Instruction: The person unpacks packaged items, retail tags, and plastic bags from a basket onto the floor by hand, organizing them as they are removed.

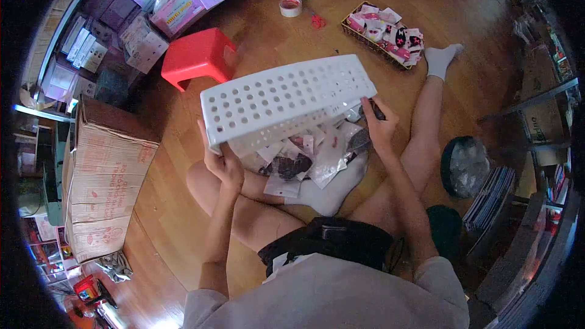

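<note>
A white perforated plastic basket [274, 100] is tipped on its side above the floor in front of me. My left hand [225, 164] grips its near left corner, fingers partly hidden behind the wall. At the right end, my right hand [379, 122] is closed on the basket's rim, with something dark showing by the fingers. Below the basket lies a heap of small clear plastic packets [323, 161], several with dark contents. Some of them rest against my white-socked foot [329, 192]. The inside of the basket is mostly hidden from me.
A red plastic stool [198, 55] stands beyond the basket to the left. Tape [290, 6] and red scissors [317, 21] lie farther back. A patterned box of packets [384, 33] sits near my outstretched foot. Cardboard [109, 183] leans at left; a dark round tub [466, 166] is at right.
</note>
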Demonstrator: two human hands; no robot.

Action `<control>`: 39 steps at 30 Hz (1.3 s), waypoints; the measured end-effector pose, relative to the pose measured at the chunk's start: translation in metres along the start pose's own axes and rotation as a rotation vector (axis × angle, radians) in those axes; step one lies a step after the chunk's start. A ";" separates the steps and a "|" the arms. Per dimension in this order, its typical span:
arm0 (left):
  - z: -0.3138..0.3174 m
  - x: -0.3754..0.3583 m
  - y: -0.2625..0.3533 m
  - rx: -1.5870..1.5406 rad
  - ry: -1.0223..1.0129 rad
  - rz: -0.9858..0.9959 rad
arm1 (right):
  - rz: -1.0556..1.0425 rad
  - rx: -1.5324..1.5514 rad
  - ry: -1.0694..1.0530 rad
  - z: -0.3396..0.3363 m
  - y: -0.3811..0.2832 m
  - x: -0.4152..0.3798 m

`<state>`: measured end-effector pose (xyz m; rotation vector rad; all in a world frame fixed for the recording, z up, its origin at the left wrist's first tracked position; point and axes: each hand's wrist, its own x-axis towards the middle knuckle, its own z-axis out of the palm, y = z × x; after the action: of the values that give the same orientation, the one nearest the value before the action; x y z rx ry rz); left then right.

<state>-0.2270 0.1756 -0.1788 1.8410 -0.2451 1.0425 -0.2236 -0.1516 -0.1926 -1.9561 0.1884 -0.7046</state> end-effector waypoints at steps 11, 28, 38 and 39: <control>-0.047 0.046 0.019 0.008 0.589 -0.407 | -0.158 -0.014 -0.308 0.007 -0.016 -0.009; -0.182 0.009 -0.047 -0.305 0.545 -0.771 | -0.732 -0.797 -1.082 0.194 0.006 -0.154; -0.120 0.025 -0.053 -0.383 0.322 -0.871 | -0.723 -0.801 -0.666 0.112 0.096 -0.098; -0.110 0.026 -0.049 -0.414 0.313 -0.892 | -0.686 -0.835 -0.665 0.102 0.104 -0.087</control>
<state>-0.2438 0.2977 -0.1734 1.1735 0.4832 0.5619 -0.2211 -0.0870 -0.3489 -2.9912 -0.7418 -0.3541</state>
